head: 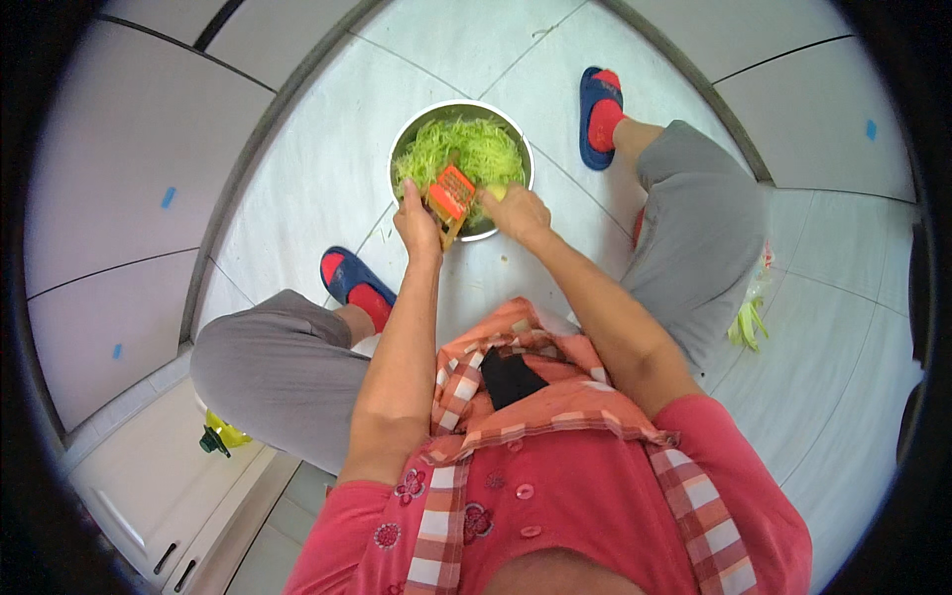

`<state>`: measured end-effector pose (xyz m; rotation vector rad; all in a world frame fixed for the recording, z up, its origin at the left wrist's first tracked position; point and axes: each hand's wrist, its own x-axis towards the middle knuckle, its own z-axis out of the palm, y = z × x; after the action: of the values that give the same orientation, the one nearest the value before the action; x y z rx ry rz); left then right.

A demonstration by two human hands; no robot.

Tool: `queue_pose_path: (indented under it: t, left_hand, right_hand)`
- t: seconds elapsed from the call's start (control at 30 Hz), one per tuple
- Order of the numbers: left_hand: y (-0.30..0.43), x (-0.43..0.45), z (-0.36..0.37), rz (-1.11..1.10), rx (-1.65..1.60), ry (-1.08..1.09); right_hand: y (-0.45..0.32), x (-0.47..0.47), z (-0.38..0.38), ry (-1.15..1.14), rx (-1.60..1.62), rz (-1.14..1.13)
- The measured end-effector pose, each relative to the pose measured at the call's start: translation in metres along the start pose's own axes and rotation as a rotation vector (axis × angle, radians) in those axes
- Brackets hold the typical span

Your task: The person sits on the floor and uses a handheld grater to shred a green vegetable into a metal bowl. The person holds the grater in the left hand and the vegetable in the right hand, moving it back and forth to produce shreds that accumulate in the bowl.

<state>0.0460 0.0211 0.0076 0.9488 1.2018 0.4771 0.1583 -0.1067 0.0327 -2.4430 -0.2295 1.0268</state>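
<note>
A round metal bowl stands on the tiled floor between my feet, heaped with pale green vegetable shreds. Over its near left part, my left hand grips a grater with an orange-red plate and a yellowish frame. The grater's upper end leans in among the shreds. To its right, my right hand holds a pale yellow-green vegetable piece close to the grater. My fingers cover much of that piece, so its full shape is hidden.
Blue slippers with red socks flank the bowl. Green leaf scraps and a clear plastic bag lie on the floor at right. A yellow bottle with a dark green cap is at lower left. Cabinet panels rise on both sides.
</note>
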Motion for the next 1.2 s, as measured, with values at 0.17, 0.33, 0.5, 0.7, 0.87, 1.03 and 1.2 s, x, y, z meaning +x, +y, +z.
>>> queue_pose_path:
  t: [0.17, 0.33, 0.5, 0.7, 0.87, 1.03, 1.2]
  left_hand:
    - [-0.004, -0.003, 0.003, 0.013, 0.020, 0.007]
    - [-0.015, 0.005, 0.000, 0.164, 0.104, -0.031]
    - [-0.018, 0.004, -0.005, 0.116, 0.059, -0.034]
    - [-0.009, 0.001, -0.004, 0.006, 0.044, 0.029]
    - [-0.013, -0.002, 0.001, 0.002, -0.090, 0.058]
    - [-0.006, -0.003, 0.004, -0.052, -0.040, 0.056]
    - [-0.007, 0.000, 0.001, -0.061, -0.084, 0.062]
  right_hand:
    - [-0.027, -0.010, -0.006, 0.170, 0.166, -0.214]
    - [-0.066, 0.006, -0.012, -0.006, 0.121, -0.278]
    - [0.003, 0.037, 0.000, 0.064, -0.016, -0.049]
    - [-0.021, 0.017, 0.010, 0.176, 0.167, -0.265]
    - [-0.041, 0.016, 0.019, 0.115, -0.052, -0.240]
    - [-0.033, 0.031, 0.009, 0.179, -0.026, -0.242]
    - [-0.044, 0.030, 0.024, 0.106, 0.042, -0.362]
